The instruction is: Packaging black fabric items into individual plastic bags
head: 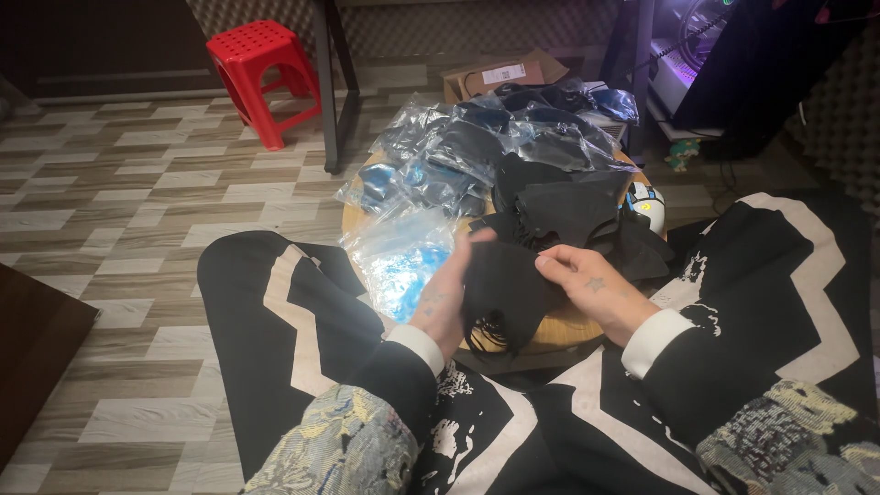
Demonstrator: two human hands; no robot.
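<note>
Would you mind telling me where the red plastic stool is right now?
In the head view, the red plastic stool stands on the striped floor at upper left, just left of a dark table leg and well beyond the round wooden table.

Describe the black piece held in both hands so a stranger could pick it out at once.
Start at the small round wooden table in front of the seated person's knees, heaped with clear plastic bags. At its near edge, the left hand and right hand grip a black fabric piece. Unlike the black pile behind it, it is lifted up and unbagged.
</note>
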